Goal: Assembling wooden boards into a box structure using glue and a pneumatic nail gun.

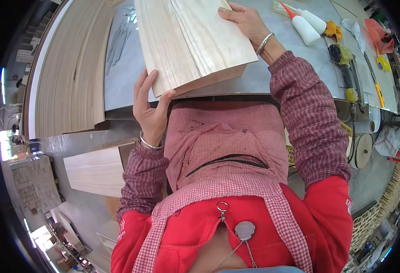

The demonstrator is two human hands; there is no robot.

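A pale wooden box (195, 41) with streaked grain lies tilted over the near edge of the grey worktable (122, 86), its flat top face toward me. One side wall shows below the top's near edge; its far end is cut off by the frame. My left hand (152, 107) is closed around the near left corner, fingertips along the left side and thumb at the lower edge. Farther up on the right, my right hand (250, 25) grips the box's right edge, thumb on the top face. Its other fingers are partly hidden.
Stacked wooden boards (68, 73) fill the table's left side, beside thin metal strips (118, 48). To the right are white glue bottles (305, 31), an orange-brown rag (333, 30), a green power drill (344, 63) and a yellow knife (379, 93). Another wooden piece (95, 170) stands lower left.
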